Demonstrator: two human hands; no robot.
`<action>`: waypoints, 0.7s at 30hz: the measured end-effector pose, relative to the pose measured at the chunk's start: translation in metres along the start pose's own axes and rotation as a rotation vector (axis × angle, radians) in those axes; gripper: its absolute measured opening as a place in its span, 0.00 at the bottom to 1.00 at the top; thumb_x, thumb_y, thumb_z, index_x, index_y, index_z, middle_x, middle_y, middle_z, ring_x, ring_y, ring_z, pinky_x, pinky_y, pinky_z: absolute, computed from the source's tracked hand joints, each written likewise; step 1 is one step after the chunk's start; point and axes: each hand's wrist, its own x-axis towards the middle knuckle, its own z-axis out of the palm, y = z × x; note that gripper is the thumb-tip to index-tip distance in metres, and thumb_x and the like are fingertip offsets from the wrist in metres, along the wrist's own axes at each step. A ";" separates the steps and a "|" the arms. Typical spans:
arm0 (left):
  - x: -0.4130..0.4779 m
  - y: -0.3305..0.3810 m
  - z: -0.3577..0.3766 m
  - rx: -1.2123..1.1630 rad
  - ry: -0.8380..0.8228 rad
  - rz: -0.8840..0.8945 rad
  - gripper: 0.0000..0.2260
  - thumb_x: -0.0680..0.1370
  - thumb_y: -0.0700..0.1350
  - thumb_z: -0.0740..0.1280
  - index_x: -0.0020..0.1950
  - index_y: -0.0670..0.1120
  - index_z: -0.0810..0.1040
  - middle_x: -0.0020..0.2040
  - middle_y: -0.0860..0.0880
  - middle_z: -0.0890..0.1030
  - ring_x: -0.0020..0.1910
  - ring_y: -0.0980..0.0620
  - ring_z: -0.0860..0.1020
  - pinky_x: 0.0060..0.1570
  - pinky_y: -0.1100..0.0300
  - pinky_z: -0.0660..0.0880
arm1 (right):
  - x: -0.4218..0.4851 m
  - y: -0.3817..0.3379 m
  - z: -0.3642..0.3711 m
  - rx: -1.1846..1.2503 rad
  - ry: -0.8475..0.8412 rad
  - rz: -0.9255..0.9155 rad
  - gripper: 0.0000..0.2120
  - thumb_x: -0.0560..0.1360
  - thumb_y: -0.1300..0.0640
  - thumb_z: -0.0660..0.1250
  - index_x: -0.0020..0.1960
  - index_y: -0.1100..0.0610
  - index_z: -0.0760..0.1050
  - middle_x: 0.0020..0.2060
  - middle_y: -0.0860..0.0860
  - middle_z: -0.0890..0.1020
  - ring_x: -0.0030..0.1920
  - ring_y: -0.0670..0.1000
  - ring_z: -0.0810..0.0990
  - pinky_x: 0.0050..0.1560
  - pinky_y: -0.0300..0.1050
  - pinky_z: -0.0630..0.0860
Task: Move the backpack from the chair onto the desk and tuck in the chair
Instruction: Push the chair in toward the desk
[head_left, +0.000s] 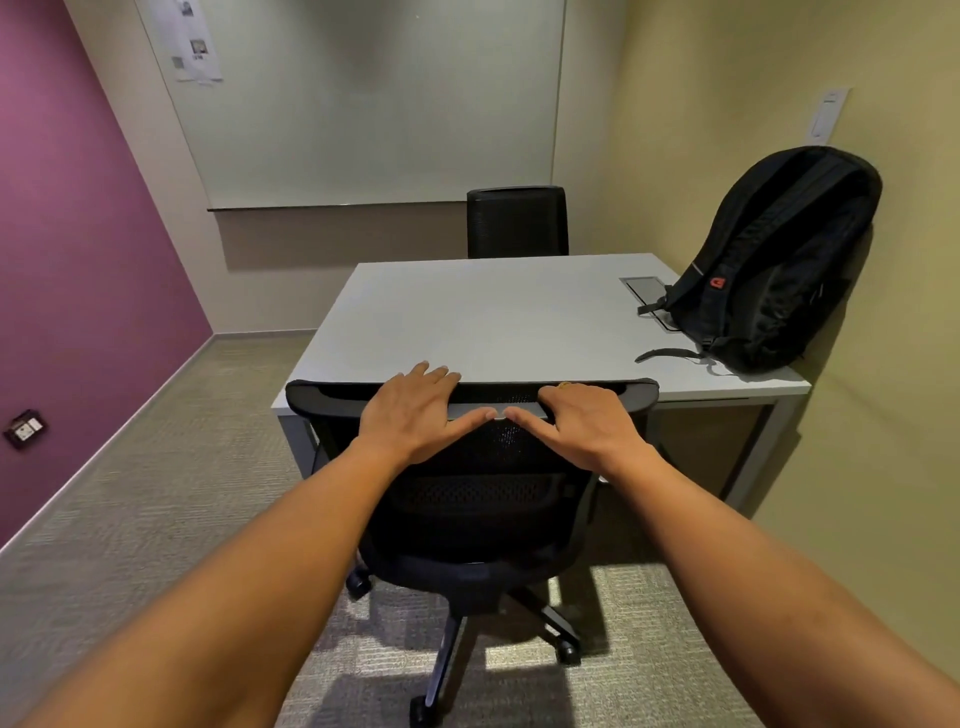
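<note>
Your left hand (415, 410) lies flat on chair (467, 519) top rail; your right hand (576, 421) hooks same rail, thumbs nearly touching — set for pushing. Chair back meets desk (493, 312) near edge. Backpack (779, 260) stands on desk's right side — propped against wall.

1. We cannot read the poster (192, 41) at upper left; the top edge cuts it.
2. The surface (493, 312) hides the far chair (517, 221) below its backrest.
3. Fingers (563, 395) of the right hand (582, 423) curl out of our sight over the near chair (467, 493).
</note>
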 end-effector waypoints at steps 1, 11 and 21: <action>0.001 0.004 0.000 0.001 0.012 0.004 0.47 0.65 0.75 0.37 0.65 0.43 0.70 0.63 0.45 0.75 0.64 0.45 0.70 0.60 0.48 0.69 | -0.002 0.003 -0.001 -0.006 0.010 0.005 0.30 0.69 0.29 0.40 0.28 0.53 0.60 0.24 0.47 0.66 0.26 0.46 0.64 0.27 0.42 0.53; 0.024 0.044 0.004 -0.057 0.029 0.056 0.46 0.65 0.74 0.37 0.66 0.44 0.69 0.59 0.43 0.78 0.56 0.45 0.74 0.56 0.50 0.69 | -0.022 0.036 -0.011 -0.090 0.329 0.127 0.19 0.76 0.47 0.58 0.34 0.59 0.72 0.28 0.55 0.76 0.32 0.58 0.74 0.33 0.45 0.62; 0.055 0.080 0.018 -0.086 -0.013 0.032 0.46 0.65 0.74 0.35 0.75 0.47 0.49 0.77 0.48 0.51 0.76 0.51 0.42 0.72 0.45 0.40 | -0.003 0.074 -0.017 -0.140 -0.013 0.245 0.31 0.74 0.33 0.43 0.74 0.45 0.50 0.75 0.47 0.55 0.75 0.50 0.48 0.70 0.64 0.46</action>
